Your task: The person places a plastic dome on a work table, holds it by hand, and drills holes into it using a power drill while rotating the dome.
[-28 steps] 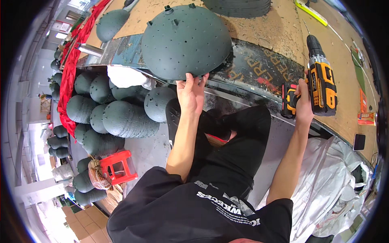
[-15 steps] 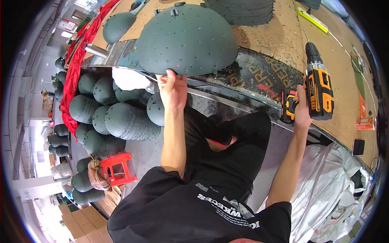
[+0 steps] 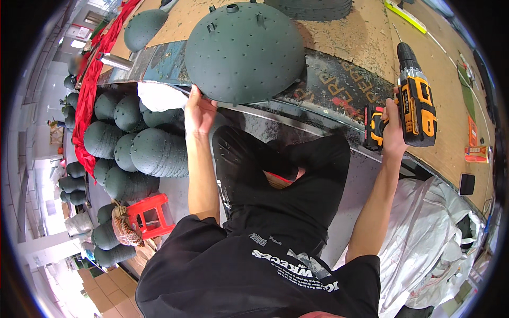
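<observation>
A large dark green plastic dome (image 3: 244, 53), dotted with small holes, rests on the workbench edge with its round side up. Small lugs and a short round collar stick out near its top. At the dome's near left rim is my left hand (image 3: 199, 112), thumb up along the edge and fingers curled under it. My right hand (image 3: 393, 131) is wrapped round the grip of a yellow and black cordless drill (image 3: 417, 108). The drill stands to the right of the dome, its thin bit pointing away from me, apart from the dome.
Stacked green domes (image 3: 159, 152) fill the floor at left, near a red plastic stool (image 3: 151, 217). Another dome (image 3: 146, 29), a metal flask (image 3: 116, 61) and a nested stack (image 3: 313, 9) stand on the bench. A phone (image 3: 467, 184) lies right. White sacks (image 3: 419, 233) lie below.
The dome has turned and tipped, showing more of its top collar and lugs. My left hand has shifted left along the rim. The drill stays in my right hand, almost in place.
</observation>
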`<state>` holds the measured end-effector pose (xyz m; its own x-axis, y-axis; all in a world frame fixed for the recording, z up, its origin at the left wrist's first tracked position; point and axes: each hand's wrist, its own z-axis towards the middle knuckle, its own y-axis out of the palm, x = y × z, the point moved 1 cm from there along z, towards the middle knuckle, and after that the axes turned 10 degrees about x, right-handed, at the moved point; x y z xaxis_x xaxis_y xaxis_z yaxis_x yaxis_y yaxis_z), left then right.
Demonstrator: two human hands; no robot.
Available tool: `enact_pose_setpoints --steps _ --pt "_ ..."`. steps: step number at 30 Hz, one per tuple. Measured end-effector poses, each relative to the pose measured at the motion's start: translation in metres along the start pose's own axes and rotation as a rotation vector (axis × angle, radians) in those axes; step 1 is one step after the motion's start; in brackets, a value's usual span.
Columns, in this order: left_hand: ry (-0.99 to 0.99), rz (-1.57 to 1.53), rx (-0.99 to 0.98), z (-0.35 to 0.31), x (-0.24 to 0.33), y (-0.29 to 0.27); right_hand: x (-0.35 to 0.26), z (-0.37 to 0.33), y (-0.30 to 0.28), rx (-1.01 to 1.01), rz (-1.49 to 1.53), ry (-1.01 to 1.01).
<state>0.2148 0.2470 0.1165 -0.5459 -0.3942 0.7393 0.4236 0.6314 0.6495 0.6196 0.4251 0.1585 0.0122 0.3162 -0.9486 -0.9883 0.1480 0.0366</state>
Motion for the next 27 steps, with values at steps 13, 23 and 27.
enact_pose_setpoints --steps 13,23,27 --pt "0.571 1.320 0.201 0.025 0.058 -0.011 -0.001 0.000 0.001 -0.013 0.004 0.015" --pt "1.017 1.414 -0.348 0.079 0.082 0.189 0.003 0.004 -0.006 -0.027 -0.015 -0.041" --pt "0.867 1.613 -0.472 0.126 0.069 0.198 0.003 0.001 0.004 -0.072 0.106 -0.017"
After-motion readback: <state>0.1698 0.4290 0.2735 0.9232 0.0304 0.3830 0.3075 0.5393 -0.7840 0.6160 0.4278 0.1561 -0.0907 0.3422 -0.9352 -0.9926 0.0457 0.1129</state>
